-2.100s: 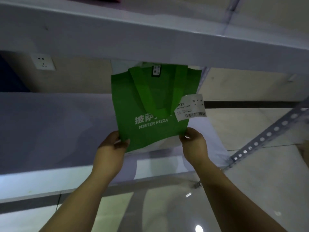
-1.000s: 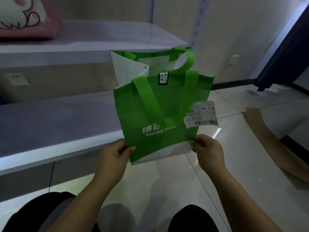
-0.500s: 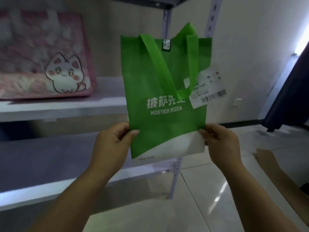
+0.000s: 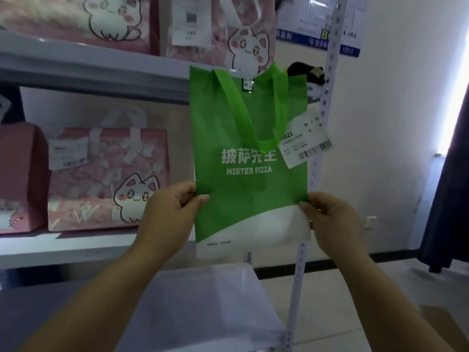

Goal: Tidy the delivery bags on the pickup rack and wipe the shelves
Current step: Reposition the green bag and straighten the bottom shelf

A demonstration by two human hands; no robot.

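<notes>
The pickup rack fills the view, a pale metal frame with a perforated upright at its right end. Its upper shelf carries pink cat-print bags, and its middle shelf carries another pink cat bag beside a plain pink box-like bag. A lower shelf lies bare where it shows. The green Mister Pizza bag is held in the air in front of the rack's right end. It is upright and flat with its logo facing the person, and its top edge overlaps the front of the upper shelf. The left hand pinches its left edge with the thumb on the printed face, and the right hand pinches its right edge just above the white bottom band. The green handles hang folded down over the front, and a white order label juts out past the right edge. The step in hand looks like finding this bag a place on the rack. It seems thin and light, so it will probably slump if stood alone. It would be better leaned against a neighbour or the upright, with both edges kept taut until its base sits on the shelf. Keep the logo and label facing outward, and let the label stay unfolded. Slide the bag in low so that it does not knock the pink bags above. The shelf space directly behind it is hidden.
</notes>
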